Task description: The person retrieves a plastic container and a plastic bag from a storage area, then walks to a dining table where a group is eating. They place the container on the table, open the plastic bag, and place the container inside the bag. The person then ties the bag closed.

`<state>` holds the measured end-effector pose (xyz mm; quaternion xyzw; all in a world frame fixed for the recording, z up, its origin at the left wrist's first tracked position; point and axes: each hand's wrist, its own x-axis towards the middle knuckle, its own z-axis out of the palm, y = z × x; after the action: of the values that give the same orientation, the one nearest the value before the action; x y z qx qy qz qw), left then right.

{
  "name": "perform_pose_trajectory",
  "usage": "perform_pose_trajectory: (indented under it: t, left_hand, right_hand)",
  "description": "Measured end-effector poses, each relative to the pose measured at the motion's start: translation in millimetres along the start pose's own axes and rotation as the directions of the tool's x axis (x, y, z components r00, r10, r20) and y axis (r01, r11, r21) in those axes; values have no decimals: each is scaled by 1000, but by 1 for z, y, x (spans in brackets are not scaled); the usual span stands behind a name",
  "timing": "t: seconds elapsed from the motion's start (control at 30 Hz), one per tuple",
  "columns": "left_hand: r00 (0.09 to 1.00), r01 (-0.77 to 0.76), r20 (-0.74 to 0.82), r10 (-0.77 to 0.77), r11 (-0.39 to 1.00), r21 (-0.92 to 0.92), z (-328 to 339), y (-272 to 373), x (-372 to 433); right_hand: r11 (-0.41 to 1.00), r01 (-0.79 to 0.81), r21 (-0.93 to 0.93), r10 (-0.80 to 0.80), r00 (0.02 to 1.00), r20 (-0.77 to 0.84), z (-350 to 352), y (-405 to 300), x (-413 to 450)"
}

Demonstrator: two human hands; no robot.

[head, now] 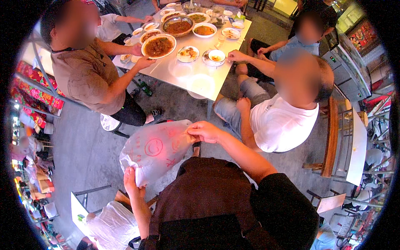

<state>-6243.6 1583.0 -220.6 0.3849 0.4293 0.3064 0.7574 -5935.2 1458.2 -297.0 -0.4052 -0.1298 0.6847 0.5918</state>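
A translucent white plastic bag (156, 150) with red print, a smiling face among it, stretches between my two hands. My left hand (132, 179) pinches its lower left end. Farther up and to the right, my right hand (204, 132) grips the opposite end between thumb and fingers. The bag hangs above the grey floor, in front of my dark top. Whether anything lies inside it cannot be made out. Beyond it, a standing person in a brown shirt (90, 81) holds a bowl of saucy food (158, 46) in both hands at the table's edge.
A white table (200, 75) bears several dishes, among them a metal bowl of red food (178, 26) and a soup bowl (204, 30). A person in a white shirt (282, 125) sits close on my right. A stool (109, 122) and a green bottle (145, 87) stand on the floor.
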Motion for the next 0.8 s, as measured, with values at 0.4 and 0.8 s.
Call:
perform_pose_trajectory:
  t: [0.4,0.8]
  left_hand:
    - [1000,-11,-20,11,1000,2,-16,-17,0]
    - [999,-11,-27,18,970,241,2,-15,-1]
  right_hand:
    - [967,15,-254,-25,999,-37,3,3,-9]
    - [980,111,-165,-119,992,-43,-1,-6,-37]
